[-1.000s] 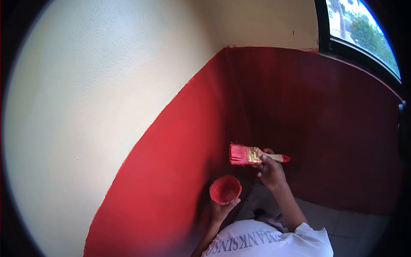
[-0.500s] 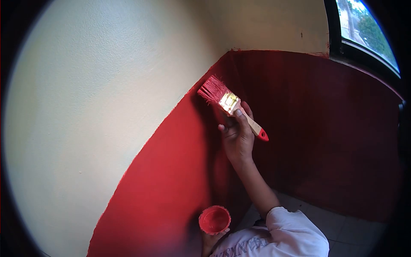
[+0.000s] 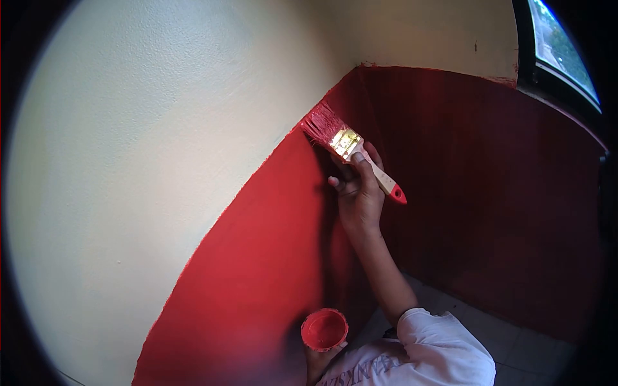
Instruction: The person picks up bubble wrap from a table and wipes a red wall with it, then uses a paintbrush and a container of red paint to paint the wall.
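Note:
My right hand [image 3: 362, 196] grips a paintbrush [image 3: 346, 143] by its pale wooden handle, which ends in a red tip with a hole. Red paint coats the wide bristles, and a shiny metal band joins them to the handle. The bristle tips lie at the line between the red lower wall [image 3: 257, 257] and the cream upper wall [image 3: 141, 161], and seem to touch it. Low in the view, my left hand [image 3: 322, 358] holds a small round tub [image 3: 324, 329] with red paint in it and on its rim. Most of that hand is hidden beneath the tub.
Beyond the brush, the wall turns a corner into a second, shaded red wall [image 3: 489, 193]. A dark-framed window [image 3: 560, 51] is at upper right. Pale floor tiles [image 3: 444, 302] show at lower right, behind my white sleeve [image 3: 444, 341].
The brush has moved slightly up, its bristles closing onto the colour line where a shadow gap showed before. The view has shifted a little; the tub stays in my left hand.

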`<state>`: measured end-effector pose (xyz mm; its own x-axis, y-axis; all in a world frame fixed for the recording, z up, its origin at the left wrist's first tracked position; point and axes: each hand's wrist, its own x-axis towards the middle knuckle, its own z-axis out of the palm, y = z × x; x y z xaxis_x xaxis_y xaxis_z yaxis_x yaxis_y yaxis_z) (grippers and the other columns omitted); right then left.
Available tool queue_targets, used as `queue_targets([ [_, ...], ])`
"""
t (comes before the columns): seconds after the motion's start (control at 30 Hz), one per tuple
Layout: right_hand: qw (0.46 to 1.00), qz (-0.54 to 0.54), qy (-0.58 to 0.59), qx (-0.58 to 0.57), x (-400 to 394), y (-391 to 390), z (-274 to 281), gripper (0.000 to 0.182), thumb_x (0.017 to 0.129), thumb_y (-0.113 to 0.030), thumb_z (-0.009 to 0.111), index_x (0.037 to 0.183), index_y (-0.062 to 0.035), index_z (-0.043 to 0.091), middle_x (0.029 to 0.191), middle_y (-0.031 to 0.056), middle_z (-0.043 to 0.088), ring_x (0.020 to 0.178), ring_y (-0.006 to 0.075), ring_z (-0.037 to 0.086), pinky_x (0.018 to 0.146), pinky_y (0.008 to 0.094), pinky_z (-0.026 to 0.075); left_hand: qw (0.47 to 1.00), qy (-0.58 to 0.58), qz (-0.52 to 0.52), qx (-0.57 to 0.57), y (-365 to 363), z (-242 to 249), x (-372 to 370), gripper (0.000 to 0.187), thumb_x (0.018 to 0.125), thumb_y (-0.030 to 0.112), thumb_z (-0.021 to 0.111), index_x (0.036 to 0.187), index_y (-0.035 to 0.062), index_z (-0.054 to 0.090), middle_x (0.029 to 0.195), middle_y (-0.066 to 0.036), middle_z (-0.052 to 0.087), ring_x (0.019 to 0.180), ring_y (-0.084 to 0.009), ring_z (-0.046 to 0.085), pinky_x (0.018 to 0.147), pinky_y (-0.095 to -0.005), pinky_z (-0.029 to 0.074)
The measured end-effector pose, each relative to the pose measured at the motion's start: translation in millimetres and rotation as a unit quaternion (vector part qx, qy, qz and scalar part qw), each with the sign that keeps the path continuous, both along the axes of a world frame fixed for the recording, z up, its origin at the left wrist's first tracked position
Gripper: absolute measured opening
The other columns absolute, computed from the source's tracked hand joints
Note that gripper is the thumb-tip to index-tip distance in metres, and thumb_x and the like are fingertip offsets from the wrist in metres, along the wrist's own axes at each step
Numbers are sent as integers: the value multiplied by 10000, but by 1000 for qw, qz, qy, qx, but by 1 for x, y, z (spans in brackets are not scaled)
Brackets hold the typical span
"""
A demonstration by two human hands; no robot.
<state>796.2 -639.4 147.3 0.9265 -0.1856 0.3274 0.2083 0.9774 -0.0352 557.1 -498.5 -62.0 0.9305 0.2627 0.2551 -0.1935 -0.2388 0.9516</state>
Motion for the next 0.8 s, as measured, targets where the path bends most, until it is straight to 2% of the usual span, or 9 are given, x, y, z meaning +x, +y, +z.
queue_targets([
  [0.47, 997, -3, 55, -45, -7, -9, -4, 446, 840, -104, 563, 1223, -29, 345, 1097, 122, 517, 905, 200, 603, 568, 291, 556, 999, 32, -35, -10, -5, 13, 1, 688, 550, 129, 845, 1133, 17, 496, 1077, -95, 575, 980, -196, 568, 827, -326, 470],
  [0.7, 979, 12, 148, -140, 0, -14, -21, 421, 836, -112, 567, 1211, -56, 383, 1083, 91, 527, 899, 178, 593, 573, 299, 551, 995, 64, -54, -63, -29, 48, 2, 697, 549, 132, 846, 1139, 20, 491, 1082, -96, 573, 986, -199, 566, 831, -327, 468],
  [0.73, 974, 16, 159, -160, 5, -14, -27, 420, 834, -115, 571, 1210, -63, 390, 1076, 84, 531, 900, 173, 591, 578, 301, 550, 993, 85, -44, -68, -13, 56, 28, 697, 550, 135, 846, 1139, 20, 492, 1081, -96, 573, 987, -201, 566, 832, -328, 467],
  [0.77, 964, 50, 195, -174, 62, 30, -48, 419, 832, -119, 574, 1208, -70, 396, 1069, 77, 534, 900, 168, 589, 583, 303, 550, 991, 105, -35, -73, 3, 65, 53, 696, 551, 139, 846, 1139, 21, 492, 1080, -96, 574, 988, -203, 566, 834, -329, 467],
  [0.8, 951, 55, 227, -201, 58, 24, -56, 418, 826, -121, 580, 1204, -75, 408, 1065, 72, 539, 902, 161, 586, 594, 303, 549, 990, 115, -42, -75, 2, 72, 51, 696, 552, 143, 846, 1139, 21, 492, 1079, -96, 575, 989, -205, 566, 836, -330, 466],
])
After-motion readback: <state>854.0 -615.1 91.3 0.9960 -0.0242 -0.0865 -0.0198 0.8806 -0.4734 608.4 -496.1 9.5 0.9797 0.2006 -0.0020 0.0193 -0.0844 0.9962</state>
